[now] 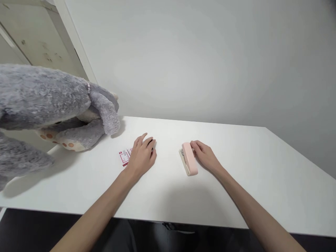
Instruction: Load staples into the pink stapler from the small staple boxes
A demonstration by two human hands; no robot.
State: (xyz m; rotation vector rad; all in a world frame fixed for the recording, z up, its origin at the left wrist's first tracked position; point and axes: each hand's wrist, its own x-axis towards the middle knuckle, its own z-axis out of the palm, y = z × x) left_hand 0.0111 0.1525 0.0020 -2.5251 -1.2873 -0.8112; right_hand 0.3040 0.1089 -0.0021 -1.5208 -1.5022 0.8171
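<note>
Two grips are unclear: left hand (143, 152) bent over a black item (150, 142), right hand (206, 155) curled against the stapler (190, 159); light contact should suit.

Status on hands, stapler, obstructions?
Left hand over dark object. Right hand at far end of pink stapler, on white table. Grey plush toy at left, apart from hands.

A pink stapler (190, 159) is touched at one o'clock by the right hand (207, 156). Toward nine o'clock, a card (124, 159) and a small black object (149, 142) are partly hidden by the left hand (141, 154).
</note>
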